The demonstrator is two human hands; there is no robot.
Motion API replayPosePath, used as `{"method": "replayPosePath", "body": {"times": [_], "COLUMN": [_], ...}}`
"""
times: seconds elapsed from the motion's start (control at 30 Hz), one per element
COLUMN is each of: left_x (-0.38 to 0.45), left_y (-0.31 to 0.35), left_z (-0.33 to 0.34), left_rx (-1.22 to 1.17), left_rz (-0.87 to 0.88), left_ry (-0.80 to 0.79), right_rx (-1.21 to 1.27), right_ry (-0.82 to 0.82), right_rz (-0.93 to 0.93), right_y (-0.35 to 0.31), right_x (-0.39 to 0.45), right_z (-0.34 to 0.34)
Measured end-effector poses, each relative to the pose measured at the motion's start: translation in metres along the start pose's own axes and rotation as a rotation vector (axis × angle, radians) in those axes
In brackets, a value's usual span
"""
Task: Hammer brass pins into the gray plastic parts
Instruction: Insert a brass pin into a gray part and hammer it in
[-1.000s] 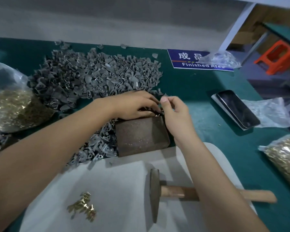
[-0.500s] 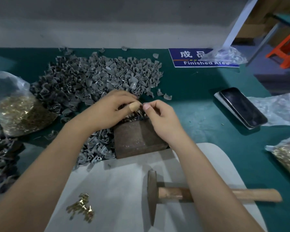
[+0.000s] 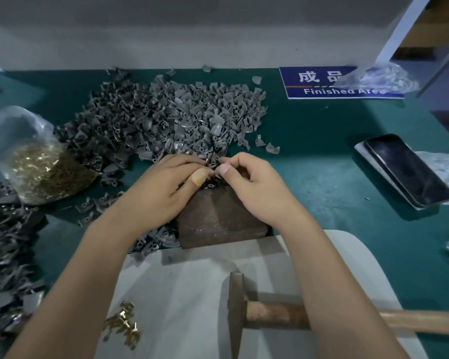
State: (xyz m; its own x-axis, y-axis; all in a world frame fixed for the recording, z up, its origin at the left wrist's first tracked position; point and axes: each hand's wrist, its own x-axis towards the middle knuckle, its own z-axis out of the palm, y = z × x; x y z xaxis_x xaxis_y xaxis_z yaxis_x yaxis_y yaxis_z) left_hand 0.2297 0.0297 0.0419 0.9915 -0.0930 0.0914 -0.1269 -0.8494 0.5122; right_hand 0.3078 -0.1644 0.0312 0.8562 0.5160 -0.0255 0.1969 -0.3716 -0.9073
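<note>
Pinching something small at the far edge of the block (image 3: 219,218), both hands meeting fingertip to fingertip. Left hand (image 3: 166,187) curled around a gray plastic part (image 3: 211,161) w/ a bandage on the thumb, right hand (image 3: 254,185) nipping what's prob a brass pin, tho too tiny and hidden to tell for sure. So: fitting stage, pin going into the part's hole, not hammering yet imo.

Next up prob means setting the part flat on the block, letting go w/ the right, then reaching back for the hammer (image 3: 270,314) lying untouched on the gray mat (image 3: 192,281) near the body.

Materials: block is rusty brown, pitted, heavy looking. Hammer has a dark steel head and worn wood handle. Loose brass pins (image 3: 123,323) on the mat, shiny, T-shaped heads. Big pile of gray parts (image 3: 166,117) behind the hands, matte, curved shell shapes w/ little holes. Clear crinkly bag of pins (image 3: 42,169) far left on the green table (image 3: 309,141). Phone (image 3: 407,169) off to the right, glossy black, well apart from the work
</note>
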Motion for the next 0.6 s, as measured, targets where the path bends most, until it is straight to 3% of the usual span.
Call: {"method": "replayPosePath", "body": {"times": [0.1,0.3,0.6], "left_x": [-0.005,-0.014,-0.005], "left_y": [-0.003,-0.009,-0.006], "left_z": [0.002,-0.007,-0.004], "left_rx": [0.031,0.064,0.077], "left_rz": [0.012,-0.128,-0.117], "left_ry": [0.059,0.125,0.041], "right_rx": [0.049,0.279,0.104], "right_ry": [0.008,0.058,0.04], "right_rz": [-0.029,0.034,0.024], "right_y": [-0.001,0.0,0.0], "right_x": [0.0,0.004,0.002], "right_z": [-0.002,-0.004,-0.004]}}
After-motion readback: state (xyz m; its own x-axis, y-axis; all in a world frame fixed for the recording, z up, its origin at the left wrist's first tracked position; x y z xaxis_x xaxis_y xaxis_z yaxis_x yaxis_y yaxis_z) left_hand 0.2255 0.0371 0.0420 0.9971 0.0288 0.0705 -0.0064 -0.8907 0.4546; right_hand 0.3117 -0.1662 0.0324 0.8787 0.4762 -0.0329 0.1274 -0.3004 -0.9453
